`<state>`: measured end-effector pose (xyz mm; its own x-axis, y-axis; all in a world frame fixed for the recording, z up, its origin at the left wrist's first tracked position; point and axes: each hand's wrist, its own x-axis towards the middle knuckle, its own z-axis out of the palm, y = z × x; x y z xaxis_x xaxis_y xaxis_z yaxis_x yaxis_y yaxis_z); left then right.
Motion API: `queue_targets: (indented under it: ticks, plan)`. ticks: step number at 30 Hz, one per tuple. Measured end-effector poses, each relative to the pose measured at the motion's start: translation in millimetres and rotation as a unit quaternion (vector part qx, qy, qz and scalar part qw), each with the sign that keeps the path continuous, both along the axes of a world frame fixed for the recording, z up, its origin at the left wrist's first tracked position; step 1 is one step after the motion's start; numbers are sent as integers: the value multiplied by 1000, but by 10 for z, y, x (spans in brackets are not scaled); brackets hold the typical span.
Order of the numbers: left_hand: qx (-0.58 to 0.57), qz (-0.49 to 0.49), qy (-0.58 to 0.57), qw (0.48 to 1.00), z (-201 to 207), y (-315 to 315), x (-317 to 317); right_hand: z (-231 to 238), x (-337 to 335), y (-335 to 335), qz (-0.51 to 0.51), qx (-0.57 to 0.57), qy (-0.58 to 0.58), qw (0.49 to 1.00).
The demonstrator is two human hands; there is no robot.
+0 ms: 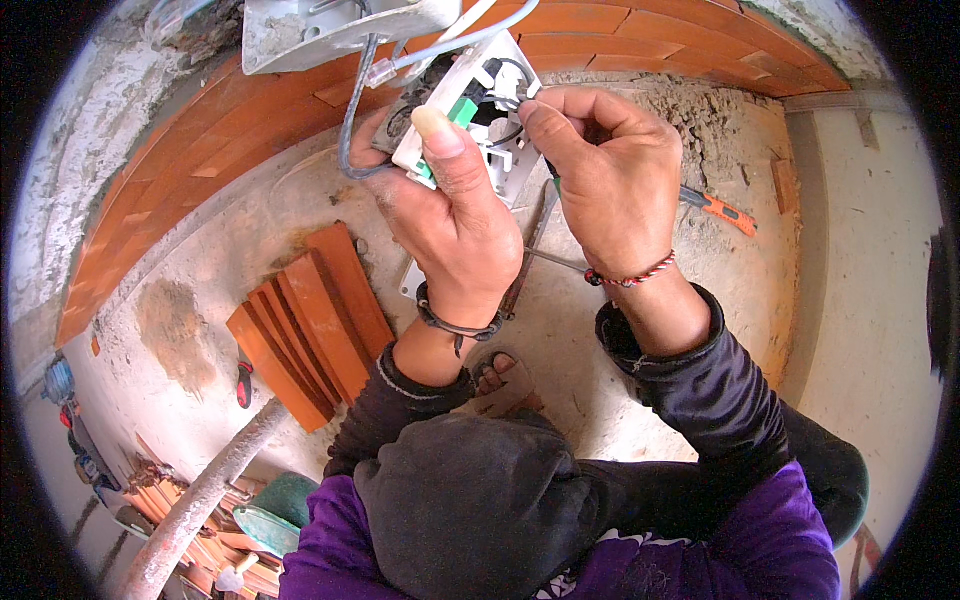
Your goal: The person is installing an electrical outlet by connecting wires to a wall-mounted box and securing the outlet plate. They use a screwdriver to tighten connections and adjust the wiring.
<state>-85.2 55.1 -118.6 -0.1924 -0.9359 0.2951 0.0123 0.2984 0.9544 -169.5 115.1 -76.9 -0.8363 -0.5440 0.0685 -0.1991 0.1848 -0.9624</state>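
My left hand (455, 210) grips a white plastic electrical fitting (478, 68) with green parts inside, its thumb lying along the front edge. Thin black wires (510, 65) loop through the open side of the fitting. Thumb and forefinger of my right hand (620, 165) pinch a black wire at the fitting's right side; the fingertips partly hide it. A grey cable (347, 135) hangs in a bend down to my left fingers. Just above, a pale plastic housing (340, 35) hangs near a clear wire connector (381, 72).
A low brick wall (640, 45) curves behind my hands. Orange hollow bricks (315, 325) lie at left, beside a red-and-black tool handle (245, 385). An orange-and-black tool handle (732, 214) rests at right. A pole (205, 495) and green container (275, 515) are at lower left.
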Motion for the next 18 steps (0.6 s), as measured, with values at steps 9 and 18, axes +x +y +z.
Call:
queue_targets:
  ticks: [9, 18]
  plan:
    - [7, -54, 24, 998, 2, -19, 28, 3, 15, -54, -8, -1, 37, 999]
    - [37, -57, 21, 997, 32, -34, 35, 10, 27, -103, -2, -25, 163, 986]
